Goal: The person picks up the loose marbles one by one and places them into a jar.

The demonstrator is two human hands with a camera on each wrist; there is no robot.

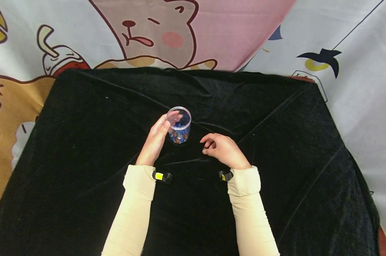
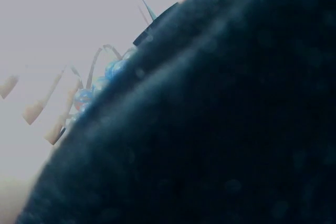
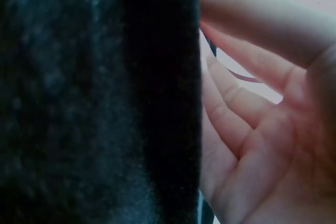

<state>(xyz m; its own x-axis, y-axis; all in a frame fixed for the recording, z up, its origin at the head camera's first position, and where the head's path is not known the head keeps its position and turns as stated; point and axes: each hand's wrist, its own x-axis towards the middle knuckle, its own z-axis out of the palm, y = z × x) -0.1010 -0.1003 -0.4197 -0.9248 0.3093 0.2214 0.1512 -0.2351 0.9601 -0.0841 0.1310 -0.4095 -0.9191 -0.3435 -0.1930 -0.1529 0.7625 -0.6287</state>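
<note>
A clear round plastic jar (image 1: pixel 189 125) stands upright on the black cloth, its top uncovered. Blue and orange-brown glass marbles (image 1: pixel 179 136) fill its lower part, and a few show pale blue as marbles (image 2: pixel 116 69) in the left wrist view. My left hand (image 1: pixel 155 138) grips the jar from its left side, thumb on the near wall and fingers round the far one. To the right of the jar, apart from it, my right hand (image 1: pixel 223 147) is low over the cloth. Its curled thumb and fingers pinch a small dark marble-sized thing (image 1: pixel 204 148), largely hidden by the fingertips.
Black velvety cloth (image 1: pixel 84 160) with creases covers the table. Behind it hangs a printed cartoon curtain (image 1: pixel 231 32), which also runs down both sides. Dark fabric blocks much of both wrist views. Straps with yellow tags (image 1: pixel 159 176) sit at the cuffs.
</note>
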